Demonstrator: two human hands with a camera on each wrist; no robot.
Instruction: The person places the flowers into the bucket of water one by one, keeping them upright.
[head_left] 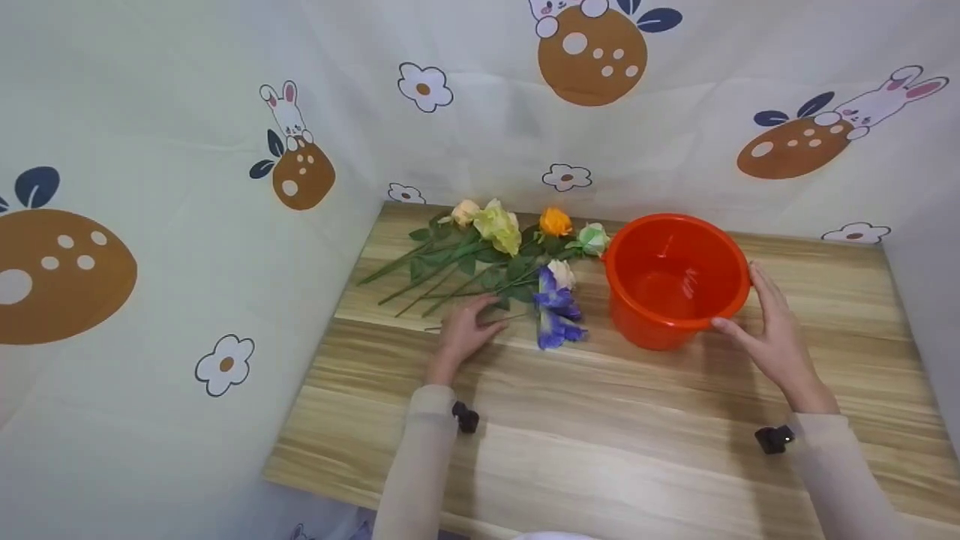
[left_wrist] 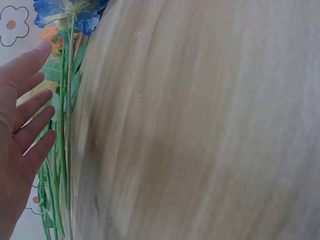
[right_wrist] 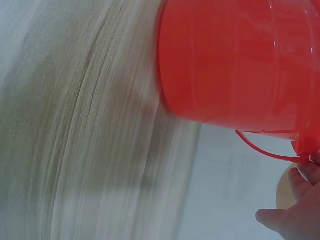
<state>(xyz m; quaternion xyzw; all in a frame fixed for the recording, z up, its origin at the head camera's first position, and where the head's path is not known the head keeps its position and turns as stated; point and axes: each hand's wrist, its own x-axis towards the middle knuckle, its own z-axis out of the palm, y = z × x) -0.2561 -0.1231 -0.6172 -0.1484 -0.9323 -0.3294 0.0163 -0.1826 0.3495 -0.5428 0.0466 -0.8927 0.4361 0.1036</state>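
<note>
My left hand [head_left: 466,330] is over the stems of several artificial flowers lying on the wooden table, its fingers apart in the left wrist view. Nearest to it lies a blue-purple flower [head_left: 556,315] with a thin pale stem [left_wrist: 70,125]. Beyond are a white flower [head_left: 561,274], an orange rose [head_left: 555,222], a pale green rose [head_left: 592,239], a yellow-green flower [head_left: 498,227] and a peach one [head_left: 465,212]. A red bucket [head_left: 651,330] stands upright at their right. My right hand [head_left: 772,337] has its fingertips right at the bucket's rim, thumb spread away.
A thin red bail handle [right_wrist: 265,152] hangs at the bucket's side. The table [head_left: 600,435] meets a white cloth wall [head_left: 480,135] printed with rabbits and flowers at the back, with more cloth to the left and right.
</note>
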